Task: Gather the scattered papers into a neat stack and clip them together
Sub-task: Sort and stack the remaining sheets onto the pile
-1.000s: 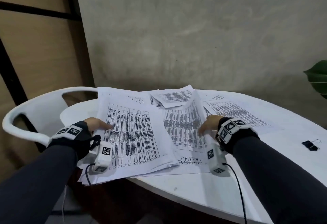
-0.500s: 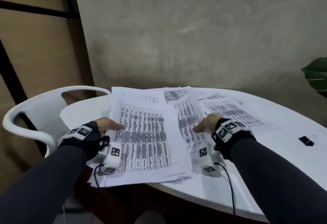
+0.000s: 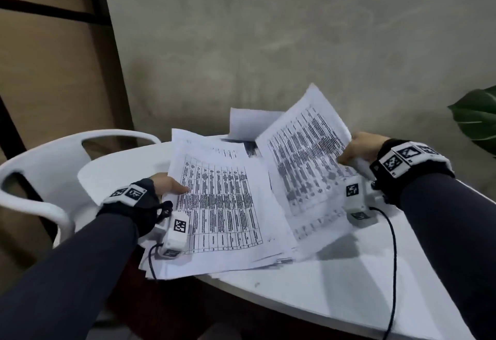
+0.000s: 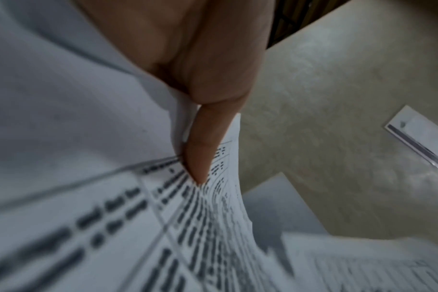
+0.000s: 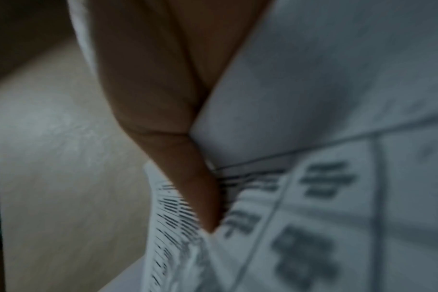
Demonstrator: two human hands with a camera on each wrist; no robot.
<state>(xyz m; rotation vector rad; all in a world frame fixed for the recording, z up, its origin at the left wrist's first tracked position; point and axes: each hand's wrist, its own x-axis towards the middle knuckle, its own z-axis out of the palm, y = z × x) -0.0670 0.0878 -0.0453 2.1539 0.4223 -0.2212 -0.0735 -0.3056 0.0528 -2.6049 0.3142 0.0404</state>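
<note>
My left hand [image 3: 167, 186] grips the left edge of the papers [image 3: 222, 205], thumb on top; they sag over the near rim of the white worktop [image 3: 335, 286]. My right hand [image 3: 359, 147] pinches the right-hand sheets [image 3: 308, 157], lifted and tilted up. All are white pages printed with dense black tables, edges uneven.

Left hand [image 3: 167, 186] low, right hand [image 3: 361, 147] raised, both pinching.

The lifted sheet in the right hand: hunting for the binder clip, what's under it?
Under the lifted sheet: more printed papers and shadowed white table. No clip shows; anything beneath the papers is covered.
</note>
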